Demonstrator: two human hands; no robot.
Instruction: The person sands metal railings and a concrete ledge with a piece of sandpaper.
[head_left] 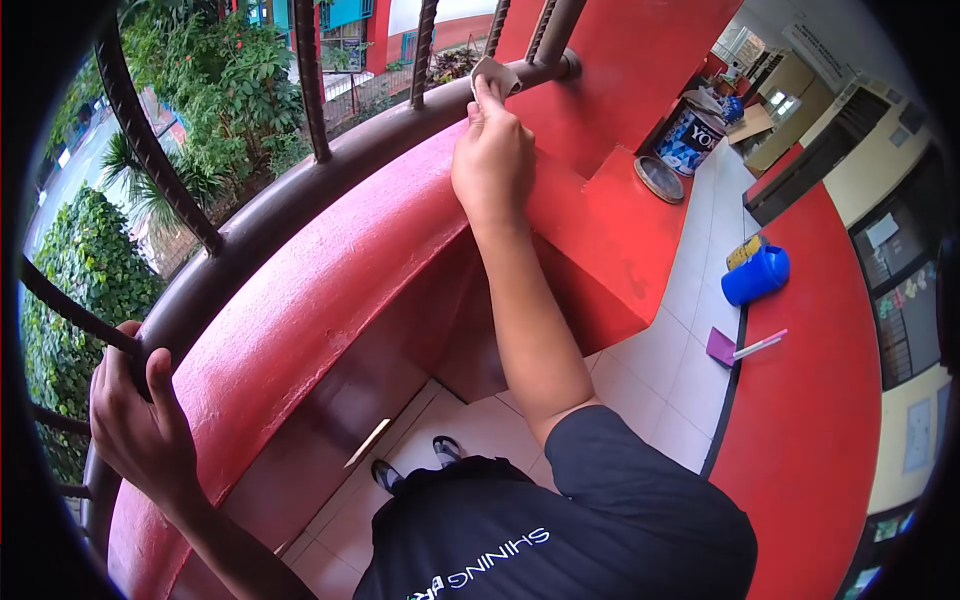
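My right hand [492, 160] is stretched out in front. Its fingers pinch a small folded greyish-beige sheet that looks like sandpaper [497, 76], which lies against the top of the dark brown metal railing [370, 150]. At the lower left, my left hand [145, 420] is closed round the same railing, beside the foot of a ribbed upright bar [80, 305]; some of its fingertips are hidden behind the rail. Beneath the rail runs a rounded red-pink painted ledge [320, 240].
On a red ledge to the right stand a paint can [690, 135] and a round lid [659, 179]. A blue jug [757, 276] and a purple dustpan-like piece [720, 347] with pale handles are on the tiled floor [640, 375]. Plants [80, 240] grow beyond the bars.
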